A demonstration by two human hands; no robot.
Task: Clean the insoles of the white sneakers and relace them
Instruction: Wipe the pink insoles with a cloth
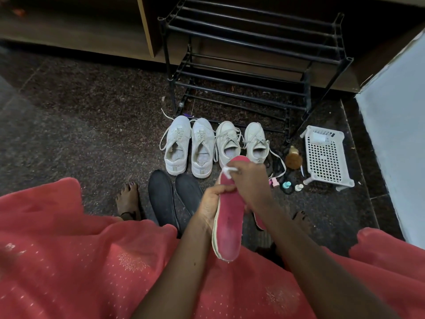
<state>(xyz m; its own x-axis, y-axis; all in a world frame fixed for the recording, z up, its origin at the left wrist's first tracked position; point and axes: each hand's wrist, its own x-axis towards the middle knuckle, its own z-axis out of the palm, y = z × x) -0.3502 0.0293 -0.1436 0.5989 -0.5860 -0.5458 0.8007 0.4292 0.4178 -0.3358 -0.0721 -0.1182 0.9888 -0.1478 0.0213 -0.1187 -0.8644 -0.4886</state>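
Head camera, looking down at a dark speckled floor (92,125): my left hand (210,203) grips a pink insole (230,226) along its left edge, fingers curled round it, holding it heel-down above my lap. My right hand (249,178) pinches a small white wipe (226,170) against the insole near its toe end. A second pink insole (260,223) lies on the floor just behind my right forearm, mostly hidden. Two dark insoles (161,199) lie side by side to the left, near my left foot (128,199).

Four white sneakers (202,148) stand in a row just beyond the insoles, toes toward a black shoe rack (253,54); all four are laced, and loose lace ends trail onto the floor. To the right of the row sit a brown round brush (293,160), a tangle of dark cord (276,168) and a few small bottles (285,185). Beside these stands an upturned white plastic basket (326,157), with a white pack on its far end. A coral dress (69,261) with pale dots covers my knees across the bottom of the view.
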